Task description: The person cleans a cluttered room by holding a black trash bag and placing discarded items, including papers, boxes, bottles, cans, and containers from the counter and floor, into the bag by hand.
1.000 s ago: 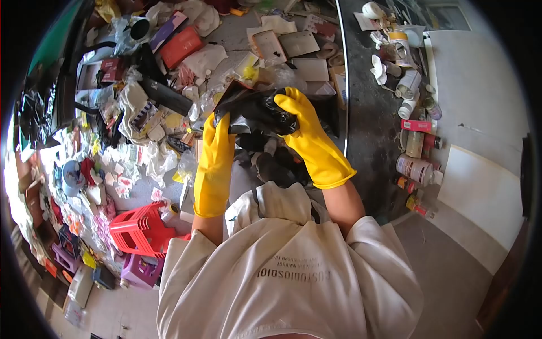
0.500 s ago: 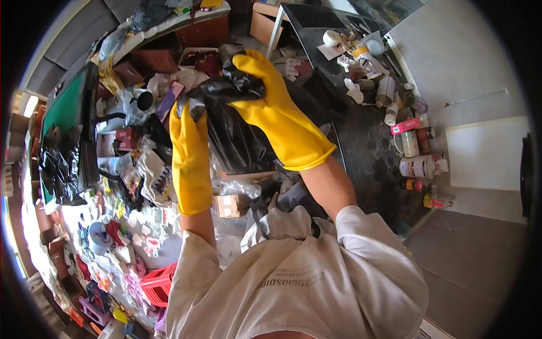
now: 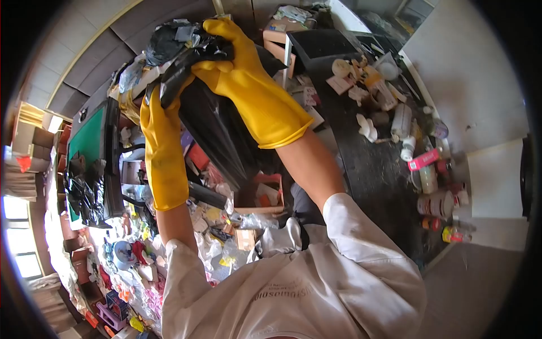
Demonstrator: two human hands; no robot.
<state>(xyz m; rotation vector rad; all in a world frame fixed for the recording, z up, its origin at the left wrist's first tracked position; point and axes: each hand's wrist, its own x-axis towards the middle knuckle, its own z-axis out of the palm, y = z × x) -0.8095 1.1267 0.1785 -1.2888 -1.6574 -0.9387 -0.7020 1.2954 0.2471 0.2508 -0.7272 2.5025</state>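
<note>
A black plastic garbage bag (image 3: 217, 130) hangs stretched out in front of me. My right hand (image 3: 228, 53), in a yellow rubber glove, grips the bag's bunched upper part. Lower and to the left, my left hand (image 3: 161, 110), gloved the same way, is closed around another gathered part of it. Some of the fingers on both hands are hidden behind the plastic. Below the bag's lower end, an open cardboard box (image 3: 258, 210) shows some contents.
To the right, a black desk (image 3: 367, 181) carries bottles, a pink box (image 3: 424, 159) and other clutter. Loose litter (image 3: 214, 237) covers the floor on the left, near a green-surfaced panel (image 3: 84, 135). A wooden cabinet (image 3: 276, 37) stands at the back.
Both hands have moved up and to the left in view, still holding the bag, which now hangs longer. The view has shifted, showing more of the far wall and the box below.
</note>
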